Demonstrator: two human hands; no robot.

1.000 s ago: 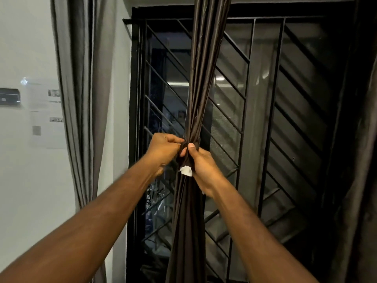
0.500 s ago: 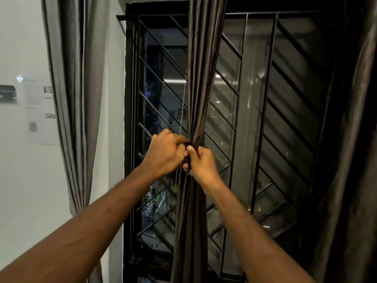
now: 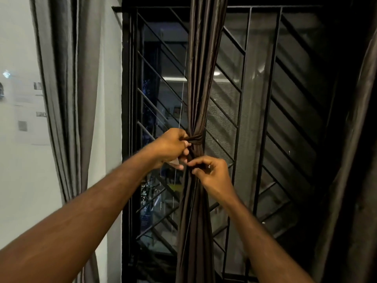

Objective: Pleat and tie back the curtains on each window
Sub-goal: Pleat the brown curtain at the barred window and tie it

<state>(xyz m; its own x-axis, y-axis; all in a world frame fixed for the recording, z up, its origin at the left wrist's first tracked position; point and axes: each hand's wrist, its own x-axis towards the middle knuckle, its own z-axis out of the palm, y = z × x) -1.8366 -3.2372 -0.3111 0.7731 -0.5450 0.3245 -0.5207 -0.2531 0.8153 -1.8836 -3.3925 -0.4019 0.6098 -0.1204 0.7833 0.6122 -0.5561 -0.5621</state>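
The left hand (image 3: 172, 147) grips the tie band (image 3: 195, 138) at frame centre; the right hand (image 3: 212, 172), just below, pinches its loose end. Both sit on the gathered brown curtain (image 3: 201, 78) (long axis vertical), so tightening probably means pulling sideways across it

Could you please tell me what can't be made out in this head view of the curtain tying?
- Knot in the dark brown tie band: hidden by the left hand.
- Right hand grip: fingertips blurred.
- Gathered brown satin curtain: top and hem cut off by frame edges.
- White wall notices: too blurred to read.
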